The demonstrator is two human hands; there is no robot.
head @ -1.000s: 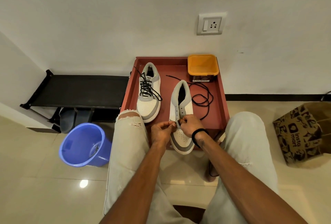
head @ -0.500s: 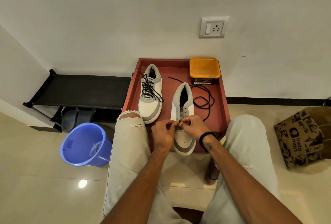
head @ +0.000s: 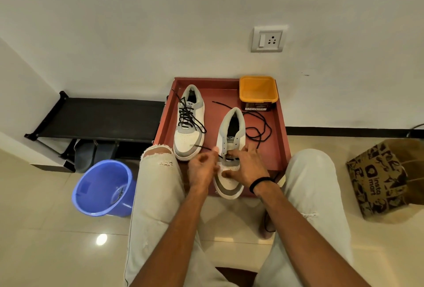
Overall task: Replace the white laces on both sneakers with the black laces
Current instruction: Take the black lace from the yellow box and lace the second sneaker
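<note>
Two white-and-grey sneakers stand on a red tray (head: 283, 140). The left sneaker (head: 189, 124) is laced with a black lace. The right sneaker (head: 230, 149) sits at the tray's front edge, its toe over the rim. A loose black lace (head: 259, 126) coils on the tray to its right and runs through the lowest eyelets. My left hand (head: 203, 167) pinches the lace's end at the shoe's left side. My right hand (head: 246, 167) rests on the shoe's forefoot with fingers by the eyelets.
An orange tub (head: 258, 89) stands at the tray's back right corner. A blue bucket (head: 104, 187) sits on the floor to the left, beside a black shoe rack (head: 101, 117). A brown paper bag (head: 385, 176) stands at the right. My knees flank the tray.
My left hand has pulled the lace end out to the left, away from my right hand. My right hand has spread flatter over the shoe. The camera has tilted slightly.
</note>
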